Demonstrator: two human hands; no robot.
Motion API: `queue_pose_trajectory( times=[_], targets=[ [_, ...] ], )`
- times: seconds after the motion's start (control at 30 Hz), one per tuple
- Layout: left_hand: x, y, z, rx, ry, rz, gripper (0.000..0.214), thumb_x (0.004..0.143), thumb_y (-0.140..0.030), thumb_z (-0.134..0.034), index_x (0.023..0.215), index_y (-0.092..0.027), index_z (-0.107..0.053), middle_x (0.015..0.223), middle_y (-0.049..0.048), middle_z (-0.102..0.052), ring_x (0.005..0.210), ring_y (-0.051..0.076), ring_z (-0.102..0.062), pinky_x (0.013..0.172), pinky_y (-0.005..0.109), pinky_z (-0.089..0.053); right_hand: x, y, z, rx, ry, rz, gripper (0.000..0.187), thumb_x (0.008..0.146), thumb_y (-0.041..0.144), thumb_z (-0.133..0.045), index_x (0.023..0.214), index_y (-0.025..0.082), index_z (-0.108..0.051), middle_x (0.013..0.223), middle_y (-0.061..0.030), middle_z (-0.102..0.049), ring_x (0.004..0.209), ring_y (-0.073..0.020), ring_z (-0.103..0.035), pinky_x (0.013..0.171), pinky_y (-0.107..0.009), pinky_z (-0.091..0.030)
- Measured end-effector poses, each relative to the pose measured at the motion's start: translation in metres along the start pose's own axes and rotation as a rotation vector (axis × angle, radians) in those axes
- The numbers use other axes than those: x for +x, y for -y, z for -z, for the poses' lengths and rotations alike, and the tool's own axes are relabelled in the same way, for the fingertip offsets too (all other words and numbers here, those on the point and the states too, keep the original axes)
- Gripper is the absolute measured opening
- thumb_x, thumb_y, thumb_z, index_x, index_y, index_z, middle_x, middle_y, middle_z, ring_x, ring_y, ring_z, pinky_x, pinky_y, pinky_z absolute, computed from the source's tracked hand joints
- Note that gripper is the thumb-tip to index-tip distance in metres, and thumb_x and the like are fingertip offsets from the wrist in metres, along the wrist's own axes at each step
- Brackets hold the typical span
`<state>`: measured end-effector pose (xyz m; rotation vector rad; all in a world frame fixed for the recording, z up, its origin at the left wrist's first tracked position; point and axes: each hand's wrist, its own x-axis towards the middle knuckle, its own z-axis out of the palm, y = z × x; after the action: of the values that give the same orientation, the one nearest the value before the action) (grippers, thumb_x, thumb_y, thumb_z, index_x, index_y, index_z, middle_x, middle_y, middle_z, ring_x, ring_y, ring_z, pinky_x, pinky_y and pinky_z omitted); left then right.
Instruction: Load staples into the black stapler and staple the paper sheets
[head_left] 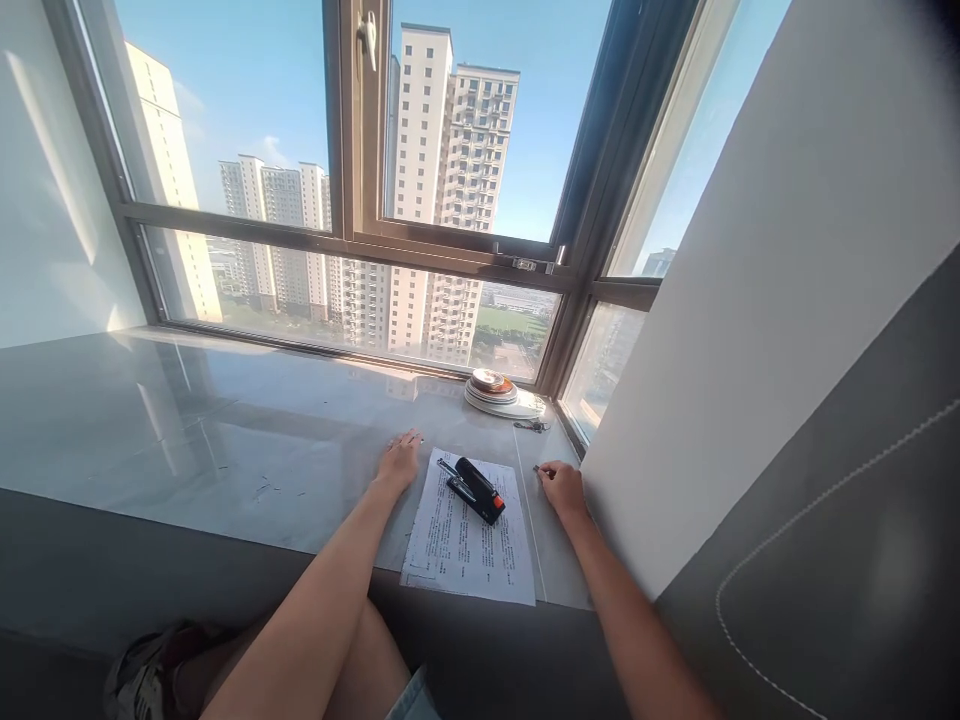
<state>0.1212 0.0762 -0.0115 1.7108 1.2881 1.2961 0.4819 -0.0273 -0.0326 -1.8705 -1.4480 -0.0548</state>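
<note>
A printed sheet of paper (469, 540) lies on the grey stone window ledge (187, 430), reaching to its front edge. A black stapler (474, 489) with an orange tip rests on the sheet's upper part. My left hand (399, 460) lies flat on the ledge just left of the paper, fingers stretched out. My right hand (561, 484) sits on the ledge right of the paper with fingers curled in a pinch; whatever it holds is too small to make out.
A stack of white plates with a round brown-topped object (501, 394) stands in the ledge's back right corner; a small dark item (532, 426) lies beside it. A white wall panel (750, 300) rises at the right. Large windows run behind.
</note>
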Motion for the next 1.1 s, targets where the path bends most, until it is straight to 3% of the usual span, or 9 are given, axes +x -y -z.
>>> queue_pose_trajectory(
  times=[0.13, 0.27, 0.4, 0.53, 0.63, 0.7, 0.77, 0.93, 1.1],
  targets=[
    [0.001, 0.005, -0.002, -0.075, -0.005, 0.107, 0.015, 0.078, -0.01, -0.063, 0.073, -0.024, -0.068, 0.105, 0.0125, -0.074, 0.135, 0.033, -0.052, 0.121, 0.044, -0.03, -0.002, 0.001, -0.002, -0.054, -0.027, 0.04, 0.021, 0.079, 0.024, -0.06, 0.08, 0.02, -0.08, 0.084, -0.0093, -0.078, 0.076, -0.0256, -0.071, 0.079, -0.035, -0.053],
    [-0.011, -0.003, 0.002, 0.069, -0.027, 0.059, 0.022, 0.079, -0.011, -0.063, 0.061, -0.022, -0.058, 0.087, 0.0139, -0.069, 0.121, 0.036, -0.058, 0.11, 0.043, -0.041, -0.006, 0.0, -0.003, -0.074, -0.04, 0.035, 0.02, 0.08, 0.024, -0.06, 0.083, 0.02, -0.079, 0.08, -0.0094, -0.076, 0.078, -0.026, -0.07, 0.079, -0.035, -0.053],
    [-0.036, -0.021, 0.003, 0.217, -0.04, -0.034, 0.012, 0.087, -0.013, -0.055, 0.082, -0.021, -0.063, 0.09, 0.0129, -0.068, 0.105, 0.032, -0.065, 0.098, 0.041, -0.046, -0.012, 0.011, 0.004, -0.025, -0.101, 0.072, 0.019, 0.082, 0.026, -0.061, 0.089, 0.019, -0.077, 0.088, -0.0111, -0.076, 0.084, -0.0276, -0.069, 0.081, -0.038, -0.053],
    [-0.063, -0.039, 0.002, 0.157, -0.043, -0.119, 0.02, 0.093, -0.015, -0.052, 0.105, -0.023, -0.066, 0.096, 0.011, -0.068, 0.1, 0.027, -0.066, 0.092, 0.035, -0.049, -0.035, 0.05, 0.014, 0.22, -0.235, 0.148, 0.03, 0.094, 0.038, -0.053, 0.097, 0.018, -0.075, 0.1, -0.0135, -0.075, 0.095, -0.0292, -0.067, 0.082, -0.041, -0.055],
    [-0.076, -0.044, 0.004, 0.048, -0.043, -0.145, 0.015, 0.094, -0.021, -0.056, 0.098, -0.024, -0.07, 0.102, 0.0117, -0.071, 0.101, 0.027, -0.066, 0.095, 0.036, -0.05, -0.061, 0.09, 0.014, 0.415, -0.06, 0.265, 0.037, 0.098, 0.05, -0.051, 0.108, 0.022, -0.074, 0.108, -0.0114, -0.073, 0.096, -0.0264, -0.068, 0.079, -0.038, -0.057],
    [-0.081, -0.044, 0.005, 0.006, -0.046, -0.153, 0.013, 0.093, -0.023, -0.06, 0.098, -0.024, -0.072, 0.109, 0.0123, -0.072, 0.103, 0.027, -0.067, 0.099, 0.037, -0.049, -0.077, 0.11, 0.009, 0.423, 0.073, 0.379, 0.039, 0.094, 0.052, -0.06, 0.122, 0.025, -0.069, 0.118, -0.0102, -0.071, 0.103, -0.0269, -0.067, 0.082, -0.039, -0.058],
    [-0.085, -0.043, 0.005, 0.004, -0.043, -0.165, 0.016, 0.092, -0.019, -0.062, 0.101, -0.024, -0.074, 0.113, 0.0125, -0.073, 0.107, 0.028, -0.067, 0.101, 0.039, -0.049, -0.085, 0.12, 0.001, 0.377, 0.126, 0.429, 0.049, 0.089, 0.048, -0.069, 0.132, 0.026, -0.064, 0.122, -0.0104, -0.069, 0.107, -0.0278, -0.067, 0.086, -0.041, -0.058],
    [-0.088, -0.04, 0.002, -0.02, -0.012, -0.171, 0.018, 0.087, -0.015, -0.067, 0.1, -0.026, -0.076, 0.113, 0.0126, -0.074, 0.109, 0.03, -0.068, 0.102, 0.041, -0.049, -0.084, 0.115, -0.013, 0.253, 0.131, 0.383, 0.043, 0.089, 0.032, -0.066, 0.131, 0.024, -0.063, 0.109, -0.0086, -0.072, 0.098, -0.0266, -0.07, 0.085, -0.04, -0.057],
    [-0.09, -0.042, 0.001, -0.016, 0.055, -0.234, 0.023, 0.089, -0.016, -0.066, 0.108, -0.027, -0.073, 0.108, 0.0107, -0.075, 0.102, 0.026, -0.069, 0.098, 0.039, -0.05, -0.083, 0.109, -0.004, 0.368, 0.111, 0.342, 0.037, 0.089, 0.028, -0.061, 0.125, 0.022, -0.065, 0.108, -0.0076, -0.073, 0.097, -0.0266, -0.07, 0.089, -0.042, -0.056]
  ],
)
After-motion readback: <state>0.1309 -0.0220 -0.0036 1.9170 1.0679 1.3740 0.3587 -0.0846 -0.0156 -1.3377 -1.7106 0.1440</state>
